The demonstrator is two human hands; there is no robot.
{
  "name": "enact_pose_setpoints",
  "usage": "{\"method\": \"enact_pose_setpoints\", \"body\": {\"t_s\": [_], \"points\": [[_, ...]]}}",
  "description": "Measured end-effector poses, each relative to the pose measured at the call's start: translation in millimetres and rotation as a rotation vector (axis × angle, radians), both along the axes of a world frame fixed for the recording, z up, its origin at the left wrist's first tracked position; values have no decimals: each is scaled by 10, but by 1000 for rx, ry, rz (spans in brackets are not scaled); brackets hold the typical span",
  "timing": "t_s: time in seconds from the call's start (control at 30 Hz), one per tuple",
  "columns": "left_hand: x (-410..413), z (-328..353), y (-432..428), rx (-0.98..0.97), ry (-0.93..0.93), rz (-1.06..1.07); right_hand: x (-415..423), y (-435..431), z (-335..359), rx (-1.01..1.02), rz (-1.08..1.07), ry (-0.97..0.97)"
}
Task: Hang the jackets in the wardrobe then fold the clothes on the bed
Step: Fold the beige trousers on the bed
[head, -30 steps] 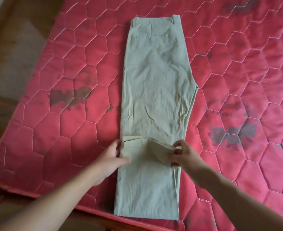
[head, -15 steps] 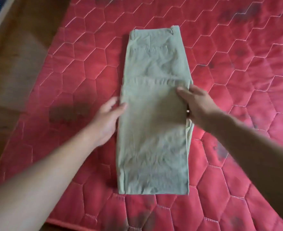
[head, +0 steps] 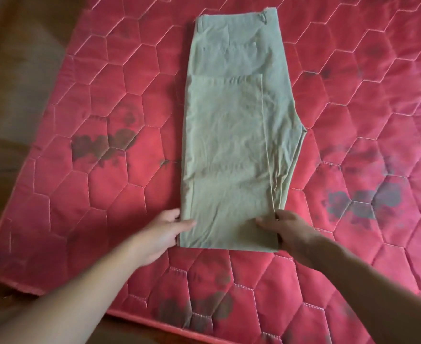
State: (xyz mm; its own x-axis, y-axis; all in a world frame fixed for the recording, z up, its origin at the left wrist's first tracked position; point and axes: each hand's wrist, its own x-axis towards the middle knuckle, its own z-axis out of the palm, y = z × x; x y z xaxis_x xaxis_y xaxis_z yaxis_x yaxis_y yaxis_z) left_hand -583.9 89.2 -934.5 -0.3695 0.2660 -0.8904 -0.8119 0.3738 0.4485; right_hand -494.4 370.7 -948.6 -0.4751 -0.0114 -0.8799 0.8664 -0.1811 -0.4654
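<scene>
Khaki trousers [head: 229, 135] lie flat on the red quilted mattress [head: 105, 108]. Their legs are folded up over the seat, and the hem edge sits below the back pocket. The waistband points away from me. My left hand [head: 163, 235] holds the near left corner of the fold, thumb on top of the cloth. My right hand [head: 287, 230] holds the near right corner, thumb on top and fingers at the edge. How far the fingers reach under the fabric is hidden.
Dark stains mark the mattress to the left [head: 100, 147], to the right [head: 360, 202] and near the front edge. A wooden floor [head: 13, 95] runs along the left side. The mattress's near edge [head: 154, 324] lies just below my forearms.
The leg ends were carried up and laid over the seat of the trousers. Both hands then came back towards me to the new fold at the near end.
</scene>
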Motion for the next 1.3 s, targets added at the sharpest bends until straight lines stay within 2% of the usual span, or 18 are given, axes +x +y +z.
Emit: {"method": "enact_pose_setpoints", "body": {"t_s": [0.1,0.2,0.43,0.53,0.6,0.67,0.73,0.8,0.87,1.0,1.07,1.17,1.23,1.3], "points": [[92,19,89,-49,94,47,9,-31,-90,130,29,49],[127,14,101,-51,123,82,81,-64,-119,143,2,77],[547,-3,-131,-109,133,-16,533,-299,-65,168,-46,6],[935,16,-279,-197,149,-90,923,-481,29,168,-14,-41],[1230,39,-333,-397,354,-241,1150,-623,143,306,77,-16],[1470,78,-322,-608,689,-361,1296,-781,272,577,207,109],[1570,69,-264,-661,991,-489,1359,-871,288,910,387,372],[1523,-39,-206,-648,1212,-703,1294,-889,167,1115,617,615],[1417,-200,-162,-657,1266,-907,1184,-894,-36,1156,833,746],[1321,-462,-179,-679,1204,-1066,1040,-847,-354,1152,1083,712],[1318,-460,-176,-682,1214,-1071,1034,-829,-350,1166,1108,693],[1155,-340,-165,-585,1249,-981,973,-797,-234,1146,1117,699],[816,-283,-80,-525,1354,-937,736,-723,-144,1166,1072,733],[357,-248,128,-554,1453,-893,297,-626,-66,1204,1006,768]]}}
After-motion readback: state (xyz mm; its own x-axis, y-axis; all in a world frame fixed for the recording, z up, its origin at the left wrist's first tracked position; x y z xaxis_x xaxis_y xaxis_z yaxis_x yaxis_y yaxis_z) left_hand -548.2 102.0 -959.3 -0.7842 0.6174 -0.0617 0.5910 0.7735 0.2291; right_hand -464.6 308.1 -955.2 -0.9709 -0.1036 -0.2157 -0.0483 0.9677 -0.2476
